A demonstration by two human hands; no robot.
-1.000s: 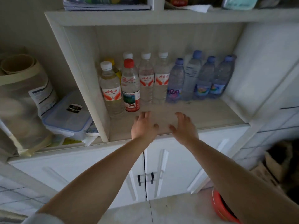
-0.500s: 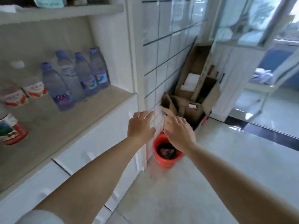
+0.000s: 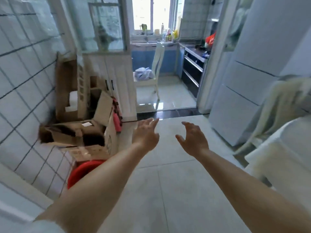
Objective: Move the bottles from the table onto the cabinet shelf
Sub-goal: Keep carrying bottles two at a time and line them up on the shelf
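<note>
Both hands are held out in front over the pale tiled floor [image 3: 168, 190], side by side and a little apart, neither touching anything. The left hand [image 3: 145, 136] is empty, its fingers extended and slightly spread, pointing toward the far doorway. The right hand [image 3: 193, 140] is also empty, its fingers loosely bent and its thumb out to the left, released rather than clenched.

No bottles for the task, no desk and no cabinet shelf show in this view, so where they lie relative to the hands cannot be told.

On the left, a white tiled wall [image 3: 21, 78] runs along the scene. Against it stand open cardboard boxes [image 3: 74, 132], and nearer, partly hidden by the left forearm, sits a red bucket [image 3: 80, 172]. Farther off, beyond a dark threshold strip, a white chair [image 3: 154, 73] stands in a kitchen with a bluish bundle [image 3: 143, 74] on its seat. A window [image 3: 151, 12] is at the far end with small items on its sill, too blurred to name. On the right stands a pale refrigerator [image 3: 252, 73], and nearer, a cream cloth [image 3: 282, 101] hangs over white furniture at the right edge.
</note>
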